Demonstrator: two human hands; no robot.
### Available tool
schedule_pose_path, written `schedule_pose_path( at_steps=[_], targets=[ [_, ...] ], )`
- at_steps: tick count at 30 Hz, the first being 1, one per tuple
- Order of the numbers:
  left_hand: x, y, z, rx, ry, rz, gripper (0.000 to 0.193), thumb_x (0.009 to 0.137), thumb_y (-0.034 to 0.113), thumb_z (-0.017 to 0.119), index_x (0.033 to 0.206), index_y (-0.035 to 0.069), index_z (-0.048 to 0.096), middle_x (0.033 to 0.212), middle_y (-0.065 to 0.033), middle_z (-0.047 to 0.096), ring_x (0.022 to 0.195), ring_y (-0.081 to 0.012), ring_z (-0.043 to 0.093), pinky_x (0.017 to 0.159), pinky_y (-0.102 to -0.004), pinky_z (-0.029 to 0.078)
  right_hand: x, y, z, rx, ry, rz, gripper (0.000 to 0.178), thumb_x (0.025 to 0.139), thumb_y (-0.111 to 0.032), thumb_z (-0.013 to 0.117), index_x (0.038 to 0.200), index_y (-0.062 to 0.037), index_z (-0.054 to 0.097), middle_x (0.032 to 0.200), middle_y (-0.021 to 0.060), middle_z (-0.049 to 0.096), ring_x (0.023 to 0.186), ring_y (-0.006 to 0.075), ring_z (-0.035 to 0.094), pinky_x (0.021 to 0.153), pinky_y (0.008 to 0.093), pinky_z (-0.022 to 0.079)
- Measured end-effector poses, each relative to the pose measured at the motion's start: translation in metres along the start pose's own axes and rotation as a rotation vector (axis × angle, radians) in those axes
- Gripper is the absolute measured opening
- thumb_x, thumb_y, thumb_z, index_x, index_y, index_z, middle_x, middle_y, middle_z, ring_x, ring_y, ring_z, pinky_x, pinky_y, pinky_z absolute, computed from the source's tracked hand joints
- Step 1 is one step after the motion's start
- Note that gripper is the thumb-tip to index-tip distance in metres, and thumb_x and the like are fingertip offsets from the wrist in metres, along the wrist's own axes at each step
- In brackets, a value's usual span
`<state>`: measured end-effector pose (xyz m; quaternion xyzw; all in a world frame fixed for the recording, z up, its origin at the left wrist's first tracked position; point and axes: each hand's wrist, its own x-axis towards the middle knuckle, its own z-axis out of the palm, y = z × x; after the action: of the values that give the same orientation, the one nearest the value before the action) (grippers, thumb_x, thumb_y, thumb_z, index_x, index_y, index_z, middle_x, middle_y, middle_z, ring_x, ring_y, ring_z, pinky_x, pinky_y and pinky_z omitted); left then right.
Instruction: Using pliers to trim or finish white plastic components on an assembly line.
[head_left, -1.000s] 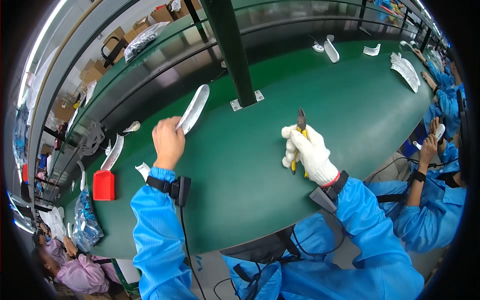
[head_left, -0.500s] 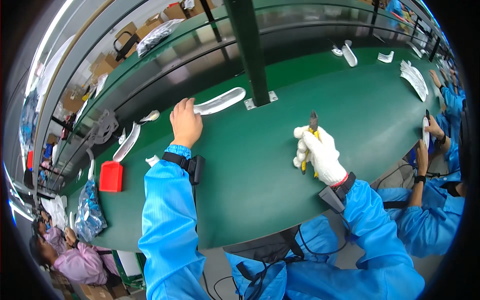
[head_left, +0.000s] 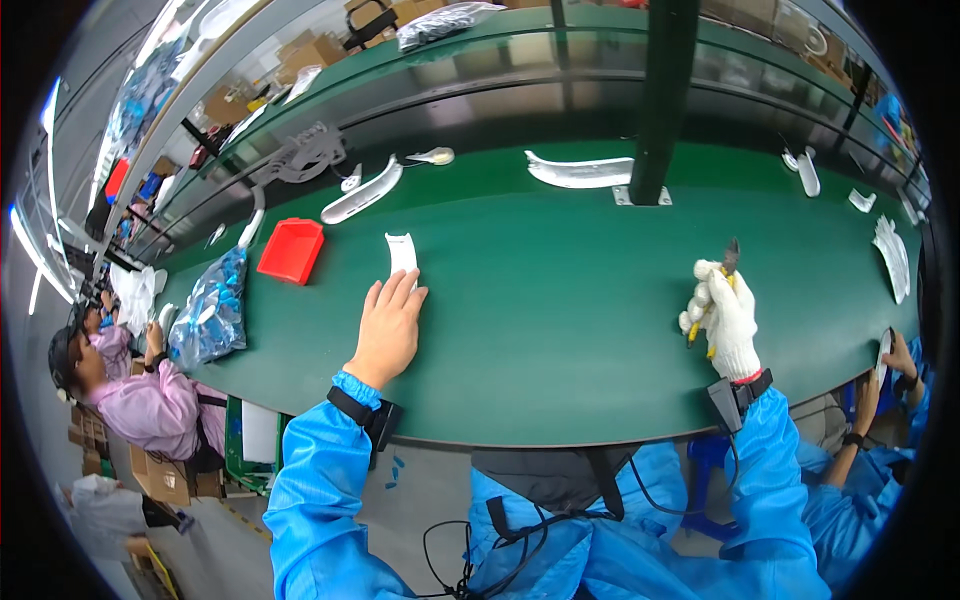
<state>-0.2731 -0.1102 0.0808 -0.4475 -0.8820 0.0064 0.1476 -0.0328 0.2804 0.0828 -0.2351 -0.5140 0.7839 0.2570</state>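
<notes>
My bare left hand (head_left: 388, 325) is on a short, curved white plastic piece (head_left: 401, 250) on the green table. Its fingers close over the piece's near end and hide it; the far end shows beyond the fingertips. My right hand (head_left: 728, 325), in a white knitted glove, is wrapped round side cutters (head_left: 732, 258). Their dark jaws point up and away, and parts of the yellow handles show between the fingers. A long white curved plastic part (head_left: 580, 173) lies farther back, beside the post, apart from both hands.
A red bin (head_left: 291, 251) and a clear bag of blue and white parts (head_left: 212, 310) stand at left. Behind them lie a white trough-shaped part (head_left: 364, 192) and grey pieces. A green post (head_left: 666, 100) rises at the back. Co-workers sit at both ends.
The view has swung left. My left hand has left the long white part at the back and come nearer, onto the short white piece. The right hand still holds the cutters.
</notes>
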Motion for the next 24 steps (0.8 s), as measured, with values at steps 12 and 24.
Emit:
schedule_pose_path(
  at_steps=[12,24],
  targets=[
    [0.053,-0.055,-0.002,-0.074,0.171,-0.102,0.037,0.081,0.003,0.06,0.119,0.003,0.057,0.122,-0.0146,0.058,0.114,-0.0334,0.056,0.095,-0.047,0.045,0.0,-0.001,0.002,-0.004,-0.004,-0.009,0.02,0.102,-0.021,0.051,0.111,-0.0031,0.056,0.075,0.0005,0.05,0.059,0.0123,0.053,0.055,0.0347,0.05],
    [0.187,-0.122,0.077,-0.218,0.135,-0.385,0.063,0.084,0.004,0.057,0.144,0.003,0.038,0.149,-0.024,0.038,0.125,-0.0456,0.05,0.103,-0.0492,0.044,0.003,-0.002,0.008,0.01,0.063,0.037,0.019,0.101,-0.018,0.05,0.109,-0.0017,0.055,0.074,0.0025,0.052,0.058,0.0143,0.054,0.055,0.0367,0.051]
  ],
)
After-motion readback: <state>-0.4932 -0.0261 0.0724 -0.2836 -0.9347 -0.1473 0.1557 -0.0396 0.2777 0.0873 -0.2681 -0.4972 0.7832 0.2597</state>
